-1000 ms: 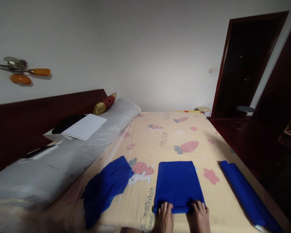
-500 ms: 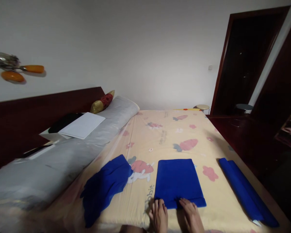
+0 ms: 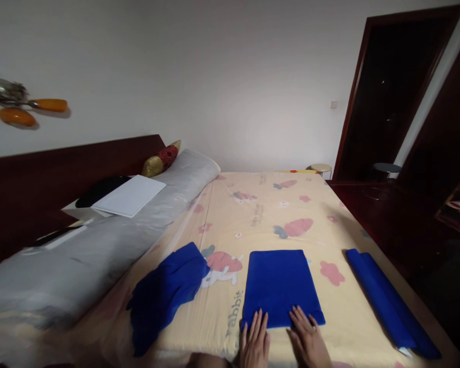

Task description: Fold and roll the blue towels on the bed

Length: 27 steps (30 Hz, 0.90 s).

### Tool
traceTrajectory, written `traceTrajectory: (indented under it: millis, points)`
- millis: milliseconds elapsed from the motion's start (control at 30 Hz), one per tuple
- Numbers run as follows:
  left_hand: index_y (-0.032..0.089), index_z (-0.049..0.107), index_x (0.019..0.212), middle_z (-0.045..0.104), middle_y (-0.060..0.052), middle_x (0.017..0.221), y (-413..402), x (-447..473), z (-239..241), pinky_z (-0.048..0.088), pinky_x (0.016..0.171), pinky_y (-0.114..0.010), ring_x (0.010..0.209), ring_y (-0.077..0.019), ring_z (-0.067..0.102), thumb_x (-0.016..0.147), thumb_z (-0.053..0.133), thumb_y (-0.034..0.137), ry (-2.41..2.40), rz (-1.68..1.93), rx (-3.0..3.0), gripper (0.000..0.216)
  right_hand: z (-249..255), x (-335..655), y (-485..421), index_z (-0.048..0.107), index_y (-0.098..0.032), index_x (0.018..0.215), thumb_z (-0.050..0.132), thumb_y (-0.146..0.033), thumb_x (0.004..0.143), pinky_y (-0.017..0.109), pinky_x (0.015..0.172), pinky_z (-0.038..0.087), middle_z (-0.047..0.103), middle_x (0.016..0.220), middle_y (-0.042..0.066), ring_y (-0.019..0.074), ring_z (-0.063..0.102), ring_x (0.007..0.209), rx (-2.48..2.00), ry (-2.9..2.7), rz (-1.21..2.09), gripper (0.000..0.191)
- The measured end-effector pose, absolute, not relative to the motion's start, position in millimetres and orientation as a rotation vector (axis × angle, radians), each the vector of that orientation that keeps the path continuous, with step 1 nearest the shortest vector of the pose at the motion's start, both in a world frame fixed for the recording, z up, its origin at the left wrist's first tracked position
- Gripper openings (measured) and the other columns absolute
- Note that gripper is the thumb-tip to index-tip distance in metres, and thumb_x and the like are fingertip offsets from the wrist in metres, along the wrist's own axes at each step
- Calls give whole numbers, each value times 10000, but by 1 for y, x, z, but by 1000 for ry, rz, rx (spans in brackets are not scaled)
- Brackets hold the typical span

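Bed [image 3: 268,214] free beyond folded cloth [image 3: 279,283]; crumpled cloth [image 3: 170,291] obstructs left.

We think this is a bedroom in somebody's home, because we can see a big bed [image 3: 295,204] with a pale yellow sheet [image 3: 214,230] that has a bunny, flowers and the word "rabbit" on it. At the head of the bed we see a dark brown board [image 3: 53,171] and a small red and gold pillow [image 3: 163,159]. Past the bed we spot a white wall [image 3: 249,92] with a little switch [image 3: 334,105], a dark door [image 3: 402,97] and two round stools [image 3: 321,167].
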<state>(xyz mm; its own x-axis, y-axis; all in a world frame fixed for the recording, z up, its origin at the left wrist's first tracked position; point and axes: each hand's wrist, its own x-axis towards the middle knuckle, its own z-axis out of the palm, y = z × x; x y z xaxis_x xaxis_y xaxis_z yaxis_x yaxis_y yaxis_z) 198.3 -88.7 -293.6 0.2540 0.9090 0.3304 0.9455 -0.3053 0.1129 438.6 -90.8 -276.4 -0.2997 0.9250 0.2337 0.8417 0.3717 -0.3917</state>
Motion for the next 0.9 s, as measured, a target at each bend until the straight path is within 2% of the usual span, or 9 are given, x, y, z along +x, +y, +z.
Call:
traceTrajectory:
  millis: [200,300,400,467,567,767,900]
  points:
    - [364,242,1434,451,3,1455,-85,182,-305,296,1095,-529,1293,-222,494,928,357,328,-1968,-517,-2169,520,-294,469,-94,378,-305,1418,363,-477,941,499,1087,359,439,1464,27,242,385,1367,-1806,-2019,106,508]
    - [298,252,1444,435,-18,1467,-82,213,-309,313,1105,-483,1317,-218,468,906,383,278,-1892,-590,-2188,554,-295,442,-91,423,-265,1398,363,-465,938,530,1069,363,403,1478,69,275,383,1366,-1861,-1934,3,505]
    - [285,246,1446,456,8,1454,-80,244,-311,385,1073,-366,1308,-173,477,867,411,204,-1644,-621,-2431,608,-293,413,-85,388,-299,1415,350,-393,948,432,1036,421,413,1469,38,236,419,1343,-1631,-2144,96,478]
    - [316,249,1441,471,26,1440,-79,246,-311,416,1048,-342,1287,-162,501,853,421,191,-1567,-600,-2536,624,-292,408,-84,347,-331,1430,339,-380,955,377,1022,441,450,1446,-2,201,438,1328,-1474,-2282,210,477]
    - [354,216,1440,432,39,1464,-78,218,-306,415,1053,-372,1302,-159,483,878,389,206,-1735,-520,-2497,607,-296,429,-85,346,-319,1433,345,-415,955,420,1057,414,472,1436,-3,218,418,1343,-1588,-2188,195,488]
    - [364,216,1432,401,13,1479,-78,181,-302,347,1073,-547,1328,-226,455,928,334,282,-2006,-489,-2181,525,-306,468,-88,447,-321,1378,392,-454,923,575,1039,386,470,1436,32,295,430,1333,-1886,-1892,-11,477]
    - [319,197,1454,429,18,1465,-72,228,-314,406,1063,-419,1320,-174,463,900,356,211,-1747,-603,-2388,586,-301,431,-79,404,-333,1398,375,-394,938,467,1026,438,423,1459,18,239,428,1335,-1700,-2063,85,465]
